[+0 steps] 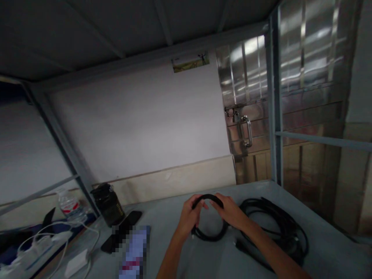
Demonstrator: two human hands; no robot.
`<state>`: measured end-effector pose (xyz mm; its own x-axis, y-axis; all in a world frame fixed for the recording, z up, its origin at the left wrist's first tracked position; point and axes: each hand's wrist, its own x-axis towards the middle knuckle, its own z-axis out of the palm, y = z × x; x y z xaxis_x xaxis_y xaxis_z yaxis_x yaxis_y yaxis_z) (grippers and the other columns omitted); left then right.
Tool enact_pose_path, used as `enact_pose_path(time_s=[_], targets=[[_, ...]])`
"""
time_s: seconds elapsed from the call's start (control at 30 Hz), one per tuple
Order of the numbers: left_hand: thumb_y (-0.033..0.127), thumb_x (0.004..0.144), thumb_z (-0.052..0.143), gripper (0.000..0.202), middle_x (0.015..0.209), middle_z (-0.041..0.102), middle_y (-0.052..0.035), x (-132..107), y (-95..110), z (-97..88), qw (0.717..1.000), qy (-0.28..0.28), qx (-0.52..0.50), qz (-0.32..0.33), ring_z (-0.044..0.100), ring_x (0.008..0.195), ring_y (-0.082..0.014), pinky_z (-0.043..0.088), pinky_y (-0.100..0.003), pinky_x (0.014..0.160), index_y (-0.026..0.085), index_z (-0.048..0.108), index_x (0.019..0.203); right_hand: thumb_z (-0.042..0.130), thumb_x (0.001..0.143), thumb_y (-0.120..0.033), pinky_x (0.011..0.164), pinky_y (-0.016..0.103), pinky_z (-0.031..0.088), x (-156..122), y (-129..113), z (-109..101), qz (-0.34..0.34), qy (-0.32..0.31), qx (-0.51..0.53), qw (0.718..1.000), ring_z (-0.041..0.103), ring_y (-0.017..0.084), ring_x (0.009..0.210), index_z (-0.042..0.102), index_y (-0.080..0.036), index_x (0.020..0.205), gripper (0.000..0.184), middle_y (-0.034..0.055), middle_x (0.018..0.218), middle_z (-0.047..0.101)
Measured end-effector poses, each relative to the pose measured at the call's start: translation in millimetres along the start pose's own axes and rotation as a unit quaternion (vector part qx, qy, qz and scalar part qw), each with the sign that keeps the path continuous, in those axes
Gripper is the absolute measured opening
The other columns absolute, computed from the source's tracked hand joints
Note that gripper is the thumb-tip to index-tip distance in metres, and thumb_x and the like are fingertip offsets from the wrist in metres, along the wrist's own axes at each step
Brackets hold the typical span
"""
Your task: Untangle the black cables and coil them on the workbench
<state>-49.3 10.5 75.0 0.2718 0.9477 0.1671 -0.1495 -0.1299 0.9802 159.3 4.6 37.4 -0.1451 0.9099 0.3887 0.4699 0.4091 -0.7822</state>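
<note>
Both my hands hold a small coil of black cable [209, 232] above the grey table [325, 248]. My left hand [190, 217] grips the coil's left side with fingers curled round it. My right hand [232, 212] is closed over the top right of the loop. A larger loose bundle of black cable [279, 228] lies on the table just right of my hands, and part of it runs under my right forearm.
A dark jar [108, 204] and a black phone-like slab [122, 230] sit at left. Further left are a plastic water bottle [69, 207], white power strips with white cords [37, 244] and a white adapter [76, 263]. A metal door with a handle [247, 131] stands behind.
</note>
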Motion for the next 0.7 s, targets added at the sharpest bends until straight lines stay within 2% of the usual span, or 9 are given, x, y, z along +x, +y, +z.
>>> enact_pose_path(time_s=[0.07,0.13,0.27,0.4,0.5,0.63,0.7], targets=[[0.047,0.083,0.097,0.051,0.091,0.078,-0.0075,2.6,2.3,-8.8,1.000,0.009,0.003,0.017,0.040,0.035,-0.0040,0.030,-0.019,0.033,0.016,0.080,0.119,0.048,0.109,-0.068,0.083,0.036,0.054,1.4,-5.1,3.0,-0.001,0.006,0.025,1.000,0.068,0.023,0.082,0.070,-0.022,0.096,0.052,0.0061,0.086,0.074],[0.049,0.082,0.096,0.052,0.095,0.078,-0.0085,2.0,0.2,-15.7,1.000,0.015,0.003,0.022,0.044,0.037,-0.0049,0.033,-0.019,0.033,0.016,0.080,0.118,0.048,0.107,-0.073,0.082,0.036,0.053,2.0,-8.3,7.7,0.000,0.001,0.040,0.999,0.067,0.023,0.084,0.071,-0.022,0.097,0.057,0.0062,0.088,0.074],[0.057,0.084,0.092,0.048,0.092,0.078,-0.0072,-3.6,-15.1,-21.3,0.997,0.051,0.026,0.042,0.052,0.042,-0.0091,0.036,-0.019,0.034,0.018,0.079,0.108,0.049,0.106,-0.073,0.084,0.038,0.054,0.4,-7.1,16.5,0.005,-0.013,0.042,0.999,0.066,0.024,0.085,0.071,-0.021,0.098,0.057,0.0066,0.090,0.073],[0.057,0.087,0.091,0.046,0.088,0.076,-0.0078,-6.4,-30.0,-22.4,0.994,0.077,0.039,0.069,0.057,0.050,-0.0128,0.037,-0.020,0.039,0.017,0.079,0.106,0.051,0.103,-0.073,0.077,0.037,0.055,-0.6,-0.5,19.0,0.031,-0.012,0.058,0.998,0.064,0.023,0.079,0.069,-0.020,0.094,0.057,0.0061,0.085,0.070],[0.052,0.088,0.092,0.041,0.086,0.075,-0.0080,-7.3,-35.2,-24.5,0.994,0.079,0.040,0.070,0.058,0.054,-0.0136,0.038,-0.020,0.043,0.018,0.080,0.107,0.055,0.099,-0.078,0.073,0.035,0.052,1.1,1.9,19.8,0.057,0.011,0.068,0.996,0.061,0.022,0.076,0.066,-0.020,0.089,0.059,0.0046,0.080,0.066],[0.053,0.094,0.087,0.040,0.100,0.078,-0.0109,-7.1,-36.9,-25.9,0.994,0.080,0.017,0.076,0.068,0.066,-0.0200,0.043,-0.023,0.044,0.020,0.083,0.115,0.063,0.093,-0.082,0.071,0.032,0.050,3.2,-2.9,20.1,0.058,0.063,0.090,0.992,0.059,0.020,0.076,0.065,-0.020,0.083,0.063,0.0030,0.077,0.062],[0.056,0.095,0.084,0.044,0.104,0.079,-0.0109,-5.9,-36.8,-26.0,0.992,0.092,0.016,0.082,0.072,0.075,-0.0239,0.049,-0.025,0.047,0.022,0.083,0.122,0.062,0.093,-0.085,0.063,0.030,0.047,2.6,-7.5,18.3,0.077,0.069,0.119,0.987,0.057,0.019,0.071,0.063,-0.020,0.079,0.067,0.0028,0.074,0.060]])
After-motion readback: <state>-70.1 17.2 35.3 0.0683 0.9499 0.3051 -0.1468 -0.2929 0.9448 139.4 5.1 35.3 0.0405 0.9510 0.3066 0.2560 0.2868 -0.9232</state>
